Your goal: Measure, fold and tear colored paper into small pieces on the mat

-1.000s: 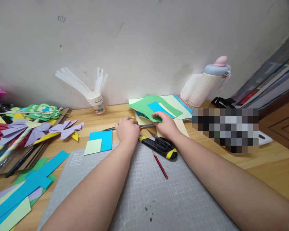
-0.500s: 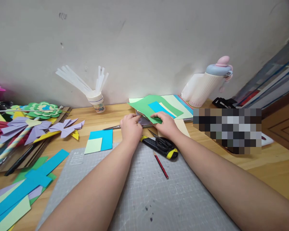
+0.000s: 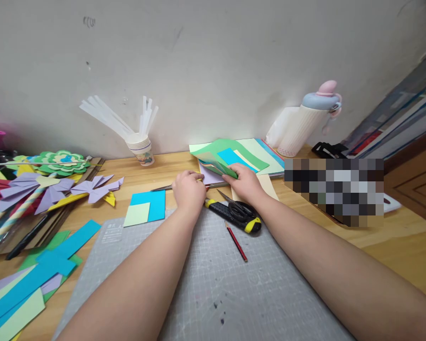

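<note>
My right hand (image 3: 247,183) pinches the near edge of several coloured paper sheets, a green sheet (image 3: 250,152) uppermost. Their left edge is raised and curls up, baring a purple sheet (image 3: 211,176) underneath. A blue strip (image 3: 229,158) and a thin cream strip lie on the green sheet. Left of the stack, my left hand (image 3: 190,189) is closed, fingers curled; a bit of yellow shows at the fingertips, but what they hold is unclear. Between my wrists lie black-handled scissors (image 3: 242,211) across a black-and-yellow box cutter (image 3: 223,218). A red pencil (image 3: 236,243) rests nearer me.
A grey cutting mat (image 3: 213,284) covers the near desk. Blue and pale-green squares (image 3: 157,203) lie beside my left hand. Paper flowers (image 3: 62,166) and paper strips (image 3: 57,258) crowd the left. Behind stand a paper cup (image 3: 141,149) with white sticks and a bottle (image 3: 303,125).
The left edge of the green sheets has lifted and curled, exposing the purple sheet. My left hand has shifted slightly left, away from the stack. My right hand keeps its grip.
</note>
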